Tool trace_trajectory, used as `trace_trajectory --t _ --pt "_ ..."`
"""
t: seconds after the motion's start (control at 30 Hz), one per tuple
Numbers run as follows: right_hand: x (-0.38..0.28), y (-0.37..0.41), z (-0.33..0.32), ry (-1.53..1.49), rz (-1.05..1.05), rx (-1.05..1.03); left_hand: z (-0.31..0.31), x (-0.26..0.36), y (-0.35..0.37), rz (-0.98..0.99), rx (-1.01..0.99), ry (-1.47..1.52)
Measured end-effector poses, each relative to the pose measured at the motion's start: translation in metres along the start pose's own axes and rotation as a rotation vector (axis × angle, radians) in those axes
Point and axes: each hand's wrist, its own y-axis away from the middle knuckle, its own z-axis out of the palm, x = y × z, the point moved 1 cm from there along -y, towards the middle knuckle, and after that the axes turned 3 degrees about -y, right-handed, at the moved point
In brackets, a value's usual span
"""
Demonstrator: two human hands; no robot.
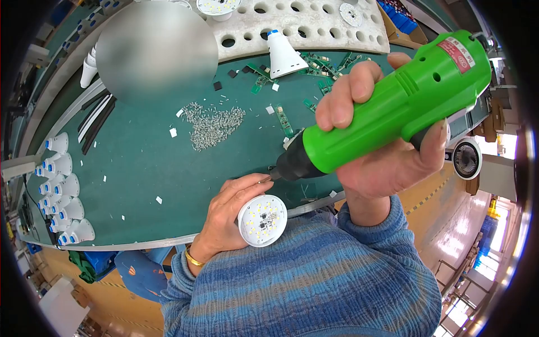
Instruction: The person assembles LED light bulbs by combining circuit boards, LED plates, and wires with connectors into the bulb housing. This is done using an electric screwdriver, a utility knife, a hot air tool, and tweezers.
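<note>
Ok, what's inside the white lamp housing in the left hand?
A round LED board fills the open face of the lamp housing. Anything beneath the board is covered, so I can't tell what's deeper inside.

open tabletop (129, 180) between screw pile (213, 128) and white housings (68, 185), green screwdriver (387, 109) blocking the right
</note>
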Motion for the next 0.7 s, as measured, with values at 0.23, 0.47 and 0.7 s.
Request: trace_trajectory --t 0.23,0.47,0.7 --pt "0.0002 -0.0012 -0.0002 0.004 0.007 -0.186 0.001 -0.0019 0.0023 -0.061 -0.043 0.055" --pt "-0.0007 0.0001 -0.0001 -0.001 -0.009 -0.147 -0.0004 0.0003 -0.0001 -0.003 -0.043 0.036" --pt "-0.0004 0.0005 0.0006 -0.003 -0.012 -0.125 -0.0012 0.002 -0.0007 -0.007 -0.031 0.057"
